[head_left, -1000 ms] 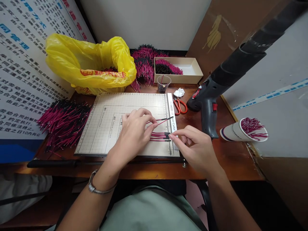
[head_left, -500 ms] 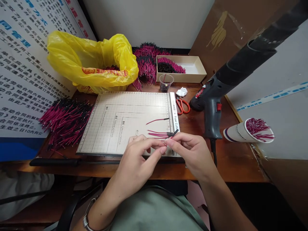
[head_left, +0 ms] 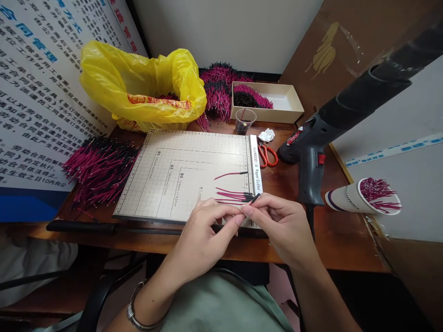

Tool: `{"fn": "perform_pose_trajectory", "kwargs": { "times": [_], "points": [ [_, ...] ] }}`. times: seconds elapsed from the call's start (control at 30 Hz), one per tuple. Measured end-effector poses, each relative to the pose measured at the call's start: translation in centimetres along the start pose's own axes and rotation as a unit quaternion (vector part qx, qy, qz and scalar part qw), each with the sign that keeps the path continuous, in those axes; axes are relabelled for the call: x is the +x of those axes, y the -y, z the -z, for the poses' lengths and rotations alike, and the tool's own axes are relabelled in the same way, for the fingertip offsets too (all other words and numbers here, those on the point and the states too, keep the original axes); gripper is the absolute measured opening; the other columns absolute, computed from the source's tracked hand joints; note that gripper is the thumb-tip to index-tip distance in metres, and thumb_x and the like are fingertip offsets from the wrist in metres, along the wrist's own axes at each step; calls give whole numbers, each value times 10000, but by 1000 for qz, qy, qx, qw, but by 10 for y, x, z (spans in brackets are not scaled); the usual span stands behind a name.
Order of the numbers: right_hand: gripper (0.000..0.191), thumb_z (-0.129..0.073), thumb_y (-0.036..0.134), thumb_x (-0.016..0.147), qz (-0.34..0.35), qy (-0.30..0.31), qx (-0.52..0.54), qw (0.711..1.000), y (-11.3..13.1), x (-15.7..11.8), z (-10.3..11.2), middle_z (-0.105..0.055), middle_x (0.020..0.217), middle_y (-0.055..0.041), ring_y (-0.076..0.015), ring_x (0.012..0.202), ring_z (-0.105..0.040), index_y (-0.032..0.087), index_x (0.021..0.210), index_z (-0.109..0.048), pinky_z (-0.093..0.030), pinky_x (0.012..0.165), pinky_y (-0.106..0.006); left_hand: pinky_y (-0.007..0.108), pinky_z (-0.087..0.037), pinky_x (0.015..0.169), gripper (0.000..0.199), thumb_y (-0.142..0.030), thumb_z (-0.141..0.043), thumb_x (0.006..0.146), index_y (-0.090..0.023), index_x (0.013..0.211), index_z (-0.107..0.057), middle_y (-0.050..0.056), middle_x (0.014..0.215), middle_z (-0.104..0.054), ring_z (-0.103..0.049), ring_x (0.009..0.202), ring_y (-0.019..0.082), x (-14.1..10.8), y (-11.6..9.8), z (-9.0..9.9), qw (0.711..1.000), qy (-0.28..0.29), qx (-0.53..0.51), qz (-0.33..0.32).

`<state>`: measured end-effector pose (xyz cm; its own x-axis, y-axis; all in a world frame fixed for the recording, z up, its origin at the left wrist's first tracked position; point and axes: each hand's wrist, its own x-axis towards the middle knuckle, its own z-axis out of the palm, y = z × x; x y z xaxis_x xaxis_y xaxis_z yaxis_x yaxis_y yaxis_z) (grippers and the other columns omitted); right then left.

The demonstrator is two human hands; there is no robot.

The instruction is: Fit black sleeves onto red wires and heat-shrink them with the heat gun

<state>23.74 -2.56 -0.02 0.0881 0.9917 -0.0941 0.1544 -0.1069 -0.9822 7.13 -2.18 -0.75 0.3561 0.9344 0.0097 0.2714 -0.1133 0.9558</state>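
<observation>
Over the front right part of the paper cutter board [head_left: 166,189], my two hands meet fingertip to fingertip. My right hand [head_left: 282,223] pinches a thin red wire with a black sleeved end [head_left: 255,198] that sticks up past the fingers. My left hand [head_left: 214,230] has thumb and index finger closed on the wire's other end, mostly hidden by the fingertips. Just behind the hands, several red wires with black ends [head_left: 231,196] lie side by side on the board. A single wire [head_left: 230,174] lies farther back, apart from them.
Wire piles lie at left [head_left: 104,170] and back [head_left: 219,94]. A yellow bag [head_left: 145,110], box [head_left: 294,103], plastic cup [head_left: 245,121], tissue [head_left: 266,135] and red scissors [head_left: 269,157] stand or lie behind. At right are a heat gun [head_left: 311,170] and paper cup [head_left: 346,196] of wires.
The whole view has shifted slightly, so things appear farther right. Both hands keep nearly the same pinch at the same place over the board.
</observation>
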Motion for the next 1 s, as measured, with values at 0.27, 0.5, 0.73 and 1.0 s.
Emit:
{"fn": "perform_pose_trajectory", "kwargs": {
  "times": [0.27, 0.5, 0.73, 1.0],
  "points": [
    [440, -813, 548, 679, -92, 70, 109, 987, 2, 2, -2, -509, 542, 4, -73, 532, -389, 148, 621, -640, -312, 513, -225, 244, -412, 628, 238, -274, -622, 907, -200, 681, -630, -35, 643, -597, -535, 650, 111, 2, -5, 1, 999, 1, -48, 14],
    [450, -823, 553, 683, -83, 36, 137, 986, 3, 5, -1, -334, 493, 73, -35, 477, -250, 156, 638, -616, -205, 456, -218, 209, -392, 512, 300, -347, -541, 960, -197, 743, -684, -44, 570, -544, -472, 530, 91, 2, 1, 5, 996, -72, -40, 33],
    [354, -773, 473, 764, -67, 48, 134, 988, 3, 2, -1, -316, 507, 79, -32, 473, -214, 157, 678, -639, -183, 446, -226, 206, -452, 501, 245, -343, -587, 947, -189, 844, -746, -2, 656, -694, -548, 528, 100, -1, 2, 12, 995, -88, -22, 38],
    [310, -719, 427, 791, -49, 25, 49, 997, 3, -1, -2, -364, 519, 56, -51, 507, -294, 150, 665, -665, -260, 496, -228, 225, -485, 572, 169, -210, -613, 934, -204, 816, -734, -13, 719, -744, -647, 629, 113, -3, -1, 5, 998, -48, 31, -35]
  ]
}}
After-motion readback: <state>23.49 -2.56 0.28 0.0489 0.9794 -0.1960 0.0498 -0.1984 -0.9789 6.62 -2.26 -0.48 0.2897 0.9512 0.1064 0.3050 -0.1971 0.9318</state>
